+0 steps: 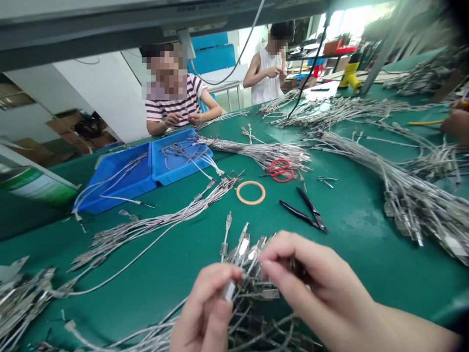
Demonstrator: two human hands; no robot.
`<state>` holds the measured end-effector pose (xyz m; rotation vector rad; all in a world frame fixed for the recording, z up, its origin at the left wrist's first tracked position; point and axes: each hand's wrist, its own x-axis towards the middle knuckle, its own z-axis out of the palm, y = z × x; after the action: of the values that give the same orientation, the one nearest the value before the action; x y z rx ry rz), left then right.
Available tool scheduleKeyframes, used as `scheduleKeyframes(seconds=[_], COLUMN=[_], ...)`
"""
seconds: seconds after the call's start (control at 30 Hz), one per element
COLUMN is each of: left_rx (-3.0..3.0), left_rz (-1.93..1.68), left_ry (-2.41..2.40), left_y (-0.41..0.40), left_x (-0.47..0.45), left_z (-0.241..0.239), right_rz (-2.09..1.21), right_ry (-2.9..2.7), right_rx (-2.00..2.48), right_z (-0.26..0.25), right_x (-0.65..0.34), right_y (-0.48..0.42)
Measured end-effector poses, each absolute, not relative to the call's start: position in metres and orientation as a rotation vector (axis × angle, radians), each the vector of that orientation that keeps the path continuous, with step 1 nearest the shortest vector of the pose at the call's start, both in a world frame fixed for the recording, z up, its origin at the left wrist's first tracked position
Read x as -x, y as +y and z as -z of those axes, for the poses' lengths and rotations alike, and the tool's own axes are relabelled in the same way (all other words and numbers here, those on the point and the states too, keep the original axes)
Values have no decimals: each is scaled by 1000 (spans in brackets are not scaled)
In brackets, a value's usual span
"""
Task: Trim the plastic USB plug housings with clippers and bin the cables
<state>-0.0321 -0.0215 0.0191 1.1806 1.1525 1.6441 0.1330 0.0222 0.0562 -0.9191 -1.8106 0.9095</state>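
My left hand (205, 308) is closed around a USB plug (229, 291), its silvery end showing between thumb and forefinger. Just right of it, my right hand (318, 281) is pinched closed at the edge of a bundle of USB cables (244, 248). Whatever lies between those right fingertips is hidden. Clear-sleeved metal plugs in this bundle point away from me, and grey cables (146, 337) run below and left of my left hand. Beyond my hands lie black-handled nippers (311, 215), spread open, and an orange tape ring (239, 196).
Red-handled scissors (282, 177) lie by another cable bundle (252, 151). Two blue trays (156, 182) hold loose cables. More bundles lie left (146, 227) and right (388, 181). Two people sit across the green table (351, 264); another person's hand (456, 122) is at the right edge.
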Motion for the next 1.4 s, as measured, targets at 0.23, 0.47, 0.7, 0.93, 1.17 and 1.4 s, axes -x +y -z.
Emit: scheduleKeyframes(seconds=[0.23,0.47,0.7,0.93,1.17,1.4], left_rx=[-1257,-1616,-1751,-1792,-1804,-1629], left_rz=[-1056,-371,-151,40,-5,-169], left_ry=[1797,1844,1768,1949,1874,1958], left_y=[-2,2,0,3,2,6], left_x=[49,86,85,65,70,79], left_z=[-10,-11,-19,-23,-23,-33], right_rz=[-492,-450,-380,-255,-204,-264], right_ry=[-2125,-2373,-2449,-2393,-2350,-2383], right_rx=[1432,1721,1963,1966,1867,1818], right_z=[-35,-22,-7,-5,-8,-2], right_x=[-152,-165,-174,-170,-167,-161], right_y=[72,94,114,114,111,112])
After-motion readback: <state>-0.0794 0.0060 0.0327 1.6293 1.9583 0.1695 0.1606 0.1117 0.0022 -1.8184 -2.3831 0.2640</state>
